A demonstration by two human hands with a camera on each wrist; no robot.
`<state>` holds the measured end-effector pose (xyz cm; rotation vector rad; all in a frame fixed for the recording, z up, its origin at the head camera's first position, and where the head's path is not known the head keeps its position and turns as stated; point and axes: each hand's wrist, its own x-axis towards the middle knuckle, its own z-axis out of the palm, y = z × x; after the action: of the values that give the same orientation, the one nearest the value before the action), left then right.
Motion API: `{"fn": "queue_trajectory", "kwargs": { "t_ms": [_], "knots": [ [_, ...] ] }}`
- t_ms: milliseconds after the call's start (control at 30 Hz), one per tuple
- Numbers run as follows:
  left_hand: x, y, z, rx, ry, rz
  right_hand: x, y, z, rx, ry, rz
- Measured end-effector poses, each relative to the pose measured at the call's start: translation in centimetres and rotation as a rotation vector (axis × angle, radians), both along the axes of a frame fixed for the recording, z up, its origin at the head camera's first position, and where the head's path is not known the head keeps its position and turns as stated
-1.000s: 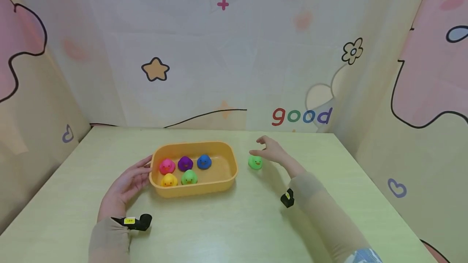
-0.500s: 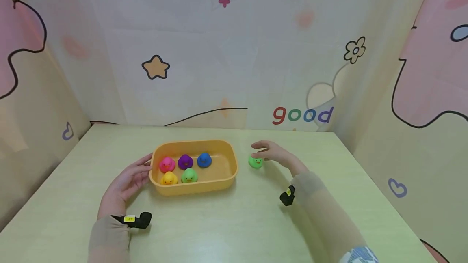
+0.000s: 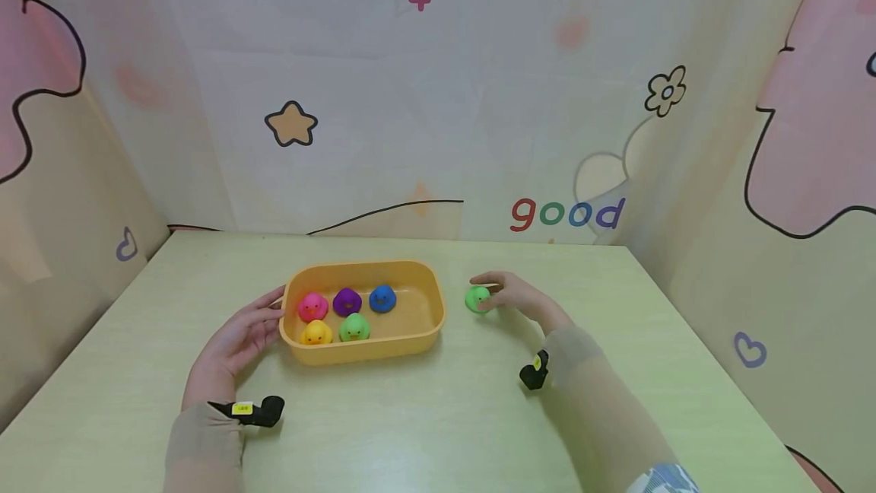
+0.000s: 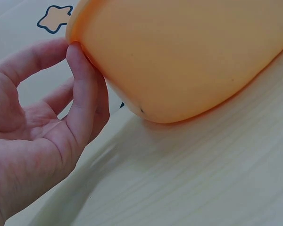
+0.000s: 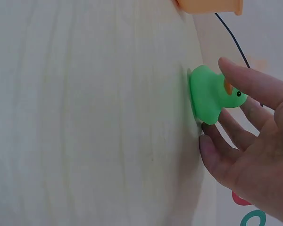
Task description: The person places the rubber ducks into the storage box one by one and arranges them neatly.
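Observation:
In the head view my left hand [image 3: 239, 341] touches the left end of a yellow-orange plastic tray [image 3: 366, 354], its fingertips [image 4: 76, 54] against the rim and outer wall. Inside the tray sit rubber ducks: pink [image 3: 312, 307], purple [image 3: 347, 302], blue [image 3: 382, 298], yellow [image 3: 316, 333] and light green [image 3: 354, 328]. To the right of the tray, my right hand [image 3: 516, 297] has its thumb and fingers around another green rubber duck [image 5: 207, 94]. That duck rests on the table, with the thumb over its beak side and the fingers behind it.
The pale wood-grain table [image 3: 411, 432] meets a printed cloth backdrop [image 3: 438, 97] at its far edge. Cloth also hangs on both sides. Each wrist wears a black camera, such as the left one [image 3: 263, 411].
My right hand has come down over the green duck, and its fingers have drawn in around it. The duck has turned slightly. My left hand keeps its place at the tray.

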<state>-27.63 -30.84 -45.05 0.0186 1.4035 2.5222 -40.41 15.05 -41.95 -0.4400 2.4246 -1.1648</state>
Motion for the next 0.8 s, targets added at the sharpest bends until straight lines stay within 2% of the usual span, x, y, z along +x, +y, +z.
{"fn": "queue_trajectory", "kwargs": {
  "t_ms": [467, 800],
  "knots": [
    [-0.1, 0.1, 0.0, 0.008, -0.012, 0.002, -0.1, 0.1, -1.7, -0.061, 0.019, -0.035],
    [0.1, 0.0, 0.0, -0.003, 0.011, -0.009, -0.1, 0.1, -1.9, -0.055, 0.033, -0.035]
  ]
}}
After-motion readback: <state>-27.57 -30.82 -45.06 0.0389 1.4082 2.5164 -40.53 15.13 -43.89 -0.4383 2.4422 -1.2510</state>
